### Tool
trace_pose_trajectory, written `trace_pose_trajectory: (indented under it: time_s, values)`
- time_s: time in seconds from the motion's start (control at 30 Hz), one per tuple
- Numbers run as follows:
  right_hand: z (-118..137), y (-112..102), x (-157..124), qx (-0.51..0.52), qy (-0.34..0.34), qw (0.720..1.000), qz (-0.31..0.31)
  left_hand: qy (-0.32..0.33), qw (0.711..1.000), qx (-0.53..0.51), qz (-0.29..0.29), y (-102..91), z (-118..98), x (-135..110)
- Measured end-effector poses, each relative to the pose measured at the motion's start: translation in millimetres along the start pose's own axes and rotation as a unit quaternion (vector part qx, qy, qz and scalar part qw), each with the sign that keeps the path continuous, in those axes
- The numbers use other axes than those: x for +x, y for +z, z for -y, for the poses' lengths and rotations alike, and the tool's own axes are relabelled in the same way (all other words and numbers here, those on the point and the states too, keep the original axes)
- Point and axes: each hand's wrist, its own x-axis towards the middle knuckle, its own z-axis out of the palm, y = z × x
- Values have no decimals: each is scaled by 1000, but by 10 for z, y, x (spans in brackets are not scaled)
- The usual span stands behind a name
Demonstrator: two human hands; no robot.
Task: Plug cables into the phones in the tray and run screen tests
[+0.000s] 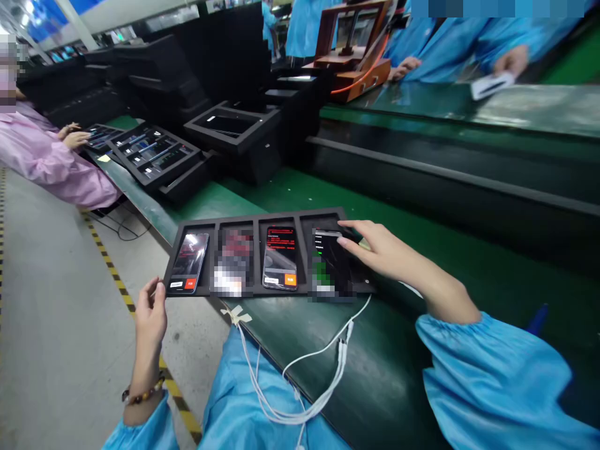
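Observation:
A black foam tray (281,215) with a row of compartments lies at the green bench's edge, partly jutting over it. Each compartment holds a phone with a lit screen. The leftmost phone (189,262) and the third phone (280,257) show red text and an orange or red button; the second is blurred out. My left hand (150,306) is closed at the tray's left end, fingers curled at its near corner. Over the tray's right end reaches my right hand (375,247), fingers outstretched at the rightmost phone (334,262); whether a fingertip touches its screen I cannot tell.
White cables (300,415) hang at the bench edge, taped there. Further back stand stacked black trays (234,128) and a tray of phones (154,153). An orange-brown fixture (351,75) is beyond. Co-workers in blue sleeves (450,50) and a pink sleeve (60,159) sit nearby.

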Motion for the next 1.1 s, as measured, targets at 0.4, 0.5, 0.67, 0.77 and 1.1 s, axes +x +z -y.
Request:
trace_pose_trajectory:
  time_s: [0.4, 0.5, 0.67, 0.77, 1.1]
  values:
    - [-109, 87, 38, -22, -10, 999, 49, -16, 1000, -25, 11, 163, 42, 4]
    - [-97, 76, 18, -20, -14, 998, 63, -10, 1000, -21, 8, 160, 59, -1]
    - [-29, 23, -45, -10, -27, 994, 106, -7, 1000, -17, 4, 170, 34, -7]
    - [1, 14, -39, -9, -17, 994, 104, -12, 1000, -24, -1, 174, 16, -14]
    - [-28, 23, -31, -20, -21, 995, 99, -9, 999, -34, 12, 152, 46, -10]
